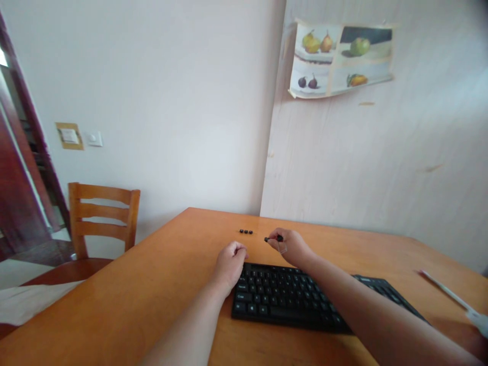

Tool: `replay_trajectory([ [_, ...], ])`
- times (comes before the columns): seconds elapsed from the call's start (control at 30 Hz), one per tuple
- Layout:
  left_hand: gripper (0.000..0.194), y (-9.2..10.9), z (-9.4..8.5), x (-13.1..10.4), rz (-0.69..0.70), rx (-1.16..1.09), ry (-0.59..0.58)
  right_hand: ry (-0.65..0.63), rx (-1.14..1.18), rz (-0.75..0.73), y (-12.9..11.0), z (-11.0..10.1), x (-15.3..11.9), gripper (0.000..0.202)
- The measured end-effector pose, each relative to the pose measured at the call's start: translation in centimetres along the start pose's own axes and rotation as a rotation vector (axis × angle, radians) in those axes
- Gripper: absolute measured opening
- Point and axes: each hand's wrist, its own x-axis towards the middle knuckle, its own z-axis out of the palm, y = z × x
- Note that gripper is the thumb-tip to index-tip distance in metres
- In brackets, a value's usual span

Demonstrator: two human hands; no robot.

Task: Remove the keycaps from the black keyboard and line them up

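My right hand [290,246] is above the far edge of a black keyboard [290,314], its fingers pinched. At the fingertips is a small black piece [266,239] that looks like a keycap. Another dark piece [280,238] shows between the fingers, and a thin pale wire-like loop [282,248] hangs below it; its kind is unclear. My left hand [229,264] is closed at the keyboard's upper left corner, fingers curled, and what lies inside them is hidden. Beyond it, three small black keycap-like pieces [246,232] sit in a row on the table.
The keyboard lies on an orange-brown wooden table [171,284], its right part crossed by my forearm. A white stick-like object [446,288] lies at the right. A wooden chair [102,218] stands left of the table. Walls rise behind, with fruit pictures [343,61] taped up.
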Motion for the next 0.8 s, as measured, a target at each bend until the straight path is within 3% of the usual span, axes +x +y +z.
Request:
replay_trajectory([
  [0.37,0.016,-0.2,-0.1,0.1,0.022,0.015,-0.013,-0.034,-0.079,0.134,3.8,3.9,6.3,0.004],
  [0.8,0.017,-0.2,0.0,-0.1,0.014,0.049,-0.032,-0.113,-0.182,0.151,4.6,6.5,8.8,0.007],
])
